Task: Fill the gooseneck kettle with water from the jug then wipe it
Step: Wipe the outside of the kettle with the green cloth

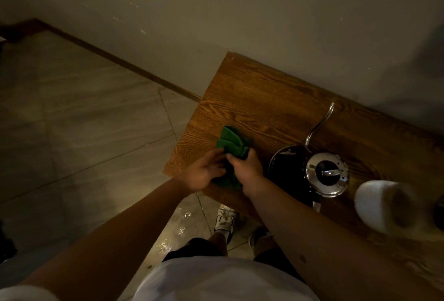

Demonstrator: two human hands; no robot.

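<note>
A folded green cloth is being gripped by the right hand and pinched by the left hand over the table. The gooseneck kettle is standing just right of the right hand, untouched.

**Around the wooden table**

A wooden table with strong grain fills the right half of the frame, its far edge against a plain pale wall. A dark baseboard runs diagonally from upper left toward the table. Grey floor tiles cover the left side, with wet glints near bottom centre. A white-laced sneaker stands below the table edge.
</note>
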